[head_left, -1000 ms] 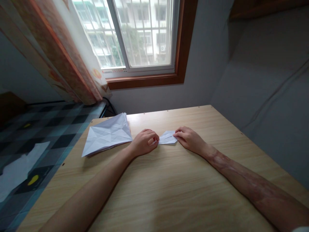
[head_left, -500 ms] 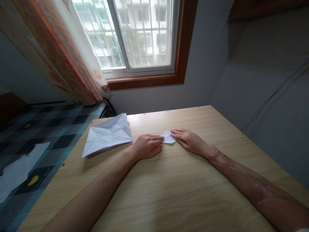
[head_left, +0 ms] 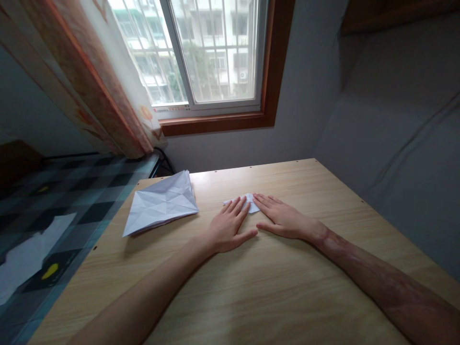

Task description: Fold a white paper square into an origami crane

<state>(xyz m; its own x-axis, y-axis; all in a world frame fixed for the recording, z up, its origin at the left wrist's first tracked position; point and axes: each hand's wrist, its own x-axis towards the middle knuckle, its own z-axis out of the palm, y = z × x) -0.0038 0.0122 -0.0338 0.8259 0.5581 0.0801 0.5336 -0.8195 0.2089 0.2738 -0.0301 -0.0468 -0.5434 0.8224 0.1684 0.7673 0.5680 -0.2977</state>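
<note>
Left hand (head_left: 232, 223) spread wide, palm down, fingers lying over the small folded paper (head_left: 253, 207) and hiding part of it. Right hand (head_left: 282, 216) also flat, fingertips on the paper's right side; thumb tips nearly meet. Paper lies on the wooden table (head_left: 251, 292), under and between the fingers, toward the far edge. Left of it, near the left hand: larger creased sheets (head_left: 161, 199), stacked. Beyond the table, left: checked cloth (head_left: 118, 179), white scrap (head_left: 32, 256) on it. Ahead: window (head_left: 223, 57), patterned curtain (head_left: 82, 81).
</note>
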